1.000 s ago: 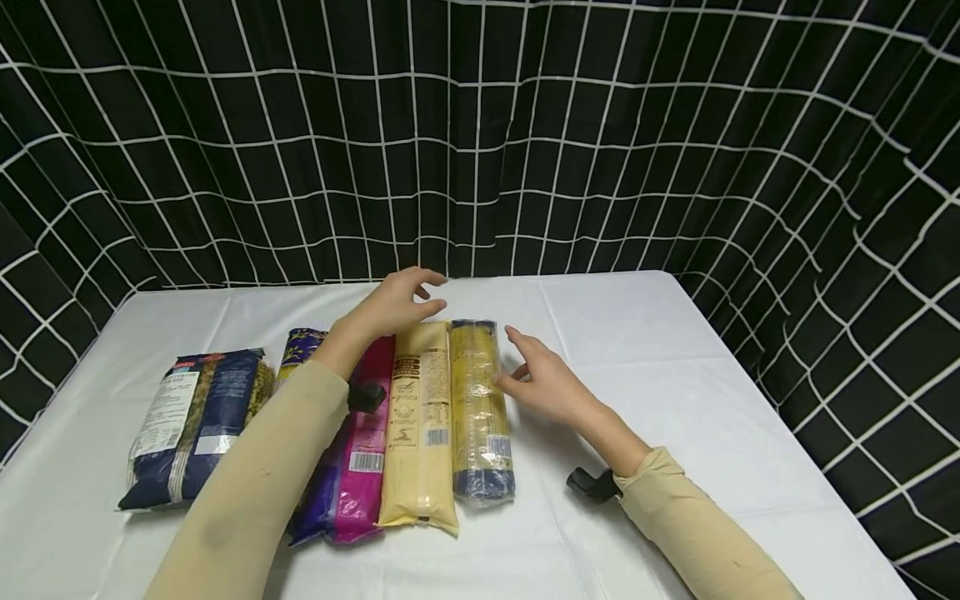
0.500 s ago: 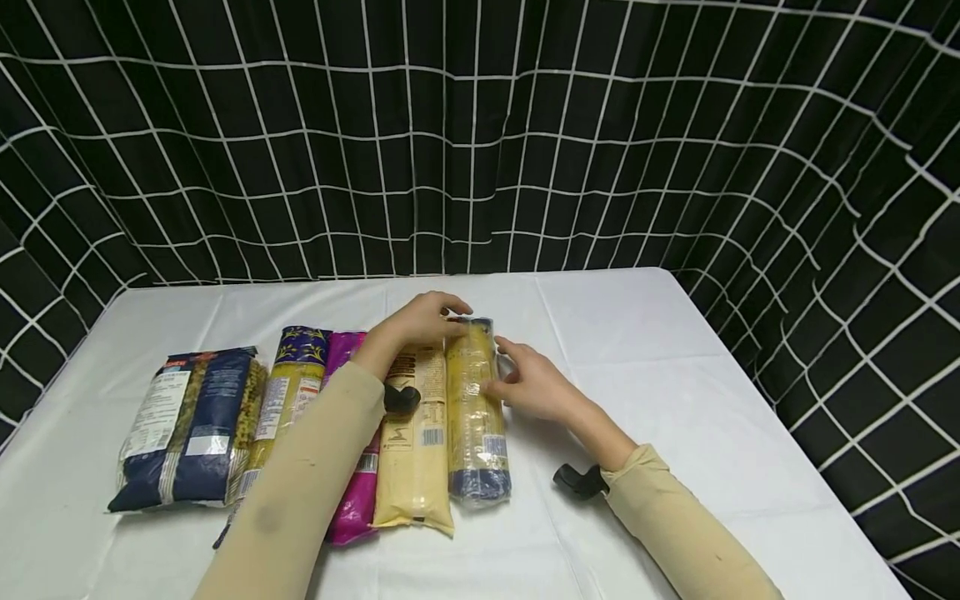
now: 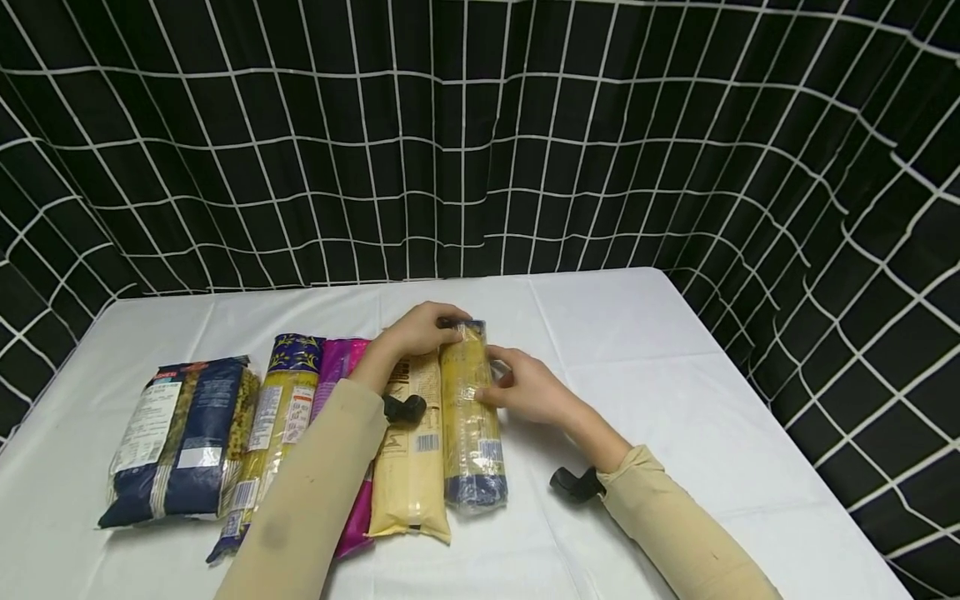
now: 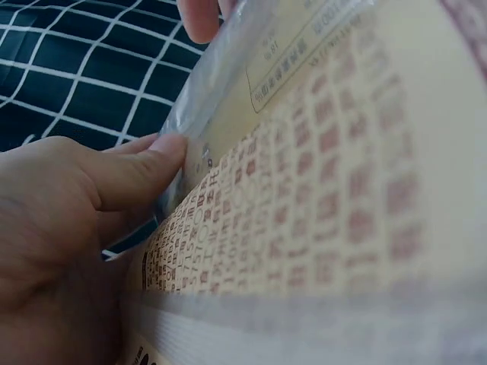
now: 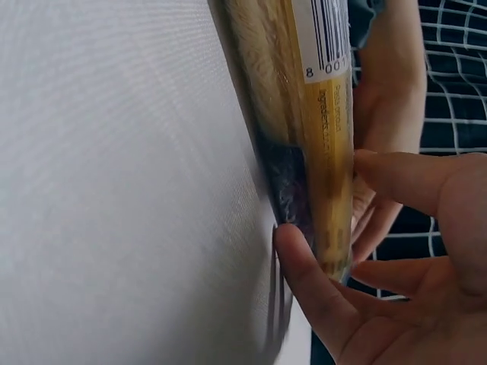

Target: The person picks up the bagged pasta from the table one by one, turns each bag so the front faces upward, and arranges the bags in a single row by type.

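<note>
A clear-wrapped spaghetti pack [image 3: 468, 417] with dark blue ends lies rightmost in a row of packs. My left hand [image 3: 423, 329] reaches over the cream pack [image 3: 411, 492] and pinches the spaghetti pack's far end, thumb on top. In the left wrist view the left thumb [image 4: 156, 163] presses on clear wrap, beside brown print. My right hand [image 3: 528, 387] grips the same pack's right side, thumb on its upper face. Seen from the right wrist, one right finger [image 5: 300, 262] lies low at its edge by the tablecloth. The left fingertips are partly hidden.
Left of the cream pack lie a magenta pack [image 3: 360, 521], a yellow noodle pack with a blue floral top [image 3: 296, 354], and a dark blue pasta bag [image 3: 198, 425]. White cloth [image 3: 622, 367] covers the table; a black gridded curtain [image 3: 465, 125] stands behind.
My left hand has moved right and down from above the cream pack onto the spaghetti pack's far end. My right hand has closed in on its right side. The pack has barely shifted.
</note>
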The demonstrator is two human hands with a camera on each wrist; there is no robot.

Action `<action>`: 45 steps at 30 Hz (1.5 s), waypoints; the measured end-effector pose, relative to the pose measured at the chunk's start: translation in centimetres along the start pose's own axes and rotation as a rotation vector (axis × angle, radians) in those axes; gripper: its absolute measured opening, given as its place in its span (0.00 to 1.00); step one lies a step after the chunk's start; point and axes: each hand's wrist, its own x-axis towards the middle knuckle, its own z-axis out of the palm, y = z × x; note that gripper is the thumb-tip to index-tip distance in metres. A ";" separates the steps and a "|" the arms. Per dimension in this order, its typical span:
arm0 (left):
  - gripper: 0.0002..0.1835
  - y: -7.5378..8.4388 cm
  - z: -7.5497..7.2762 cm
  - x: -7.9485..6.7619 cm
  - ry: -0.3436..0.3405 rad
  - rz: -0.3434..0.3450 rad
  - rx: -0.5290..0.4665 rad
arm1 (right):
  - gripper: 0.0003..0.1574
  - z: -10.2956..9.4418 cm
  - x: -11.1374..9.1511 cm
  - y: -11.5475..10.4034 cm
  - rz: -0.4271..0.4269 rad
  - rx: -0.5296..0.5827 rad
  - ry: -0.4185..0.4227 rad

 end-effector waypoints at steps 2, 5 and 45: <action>0.19 -0.2 0.2 -0.1 0.029 0.015 -0.018 | 0.50 0.1 0.1 0.1 0.018 0.044 0.009; 0.18 -0.4 0.3 -0.3 0.069 0.030 -0.041 | 0.49 0.2 0.2 0.2 0.055 0.116 0.027; 0.23 1.2 0.9 -1.0 0.219 0.177 -0.326 | 0.40 -1.3 -0.7 -1.7 -0.128 0.011 0.229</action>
